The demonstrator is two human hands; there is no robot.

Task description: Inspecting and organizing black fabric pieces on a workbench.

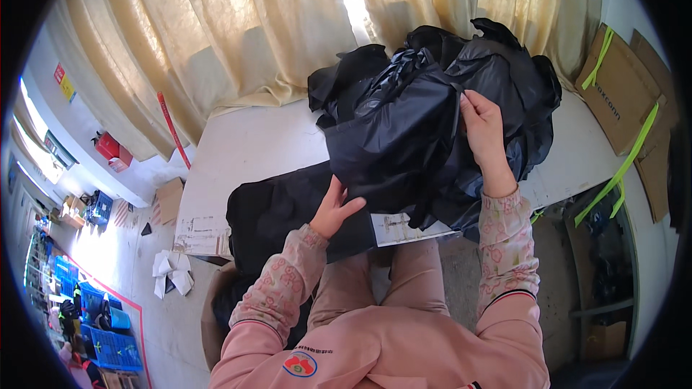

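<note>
"So, how are you holding it?"

"My right hand (486, 133) pinches an edge of the glossy black sheet (393, 137) between thumb and fingers. My left hand (330, 210) is spread, thumb well away from the fingers, at the sheet's lower left edge; whether its fingertips bear on it, I can't tell. The sheet lies in front of me, over the white table (249, 137)."

"How would you handle it well?"

"Firm pinch on the right, flat palm on the left to smooth the slack, no tugging: it looks thin and slippery."

"Anything in the way?"

"More crumpled black material (504, 65) crowds the far side and could snag. A matte black piece (277, 205) seems to run underneath, dark on dark, so edges may get confused. Curtains (252, 43) hang behind."
</note>
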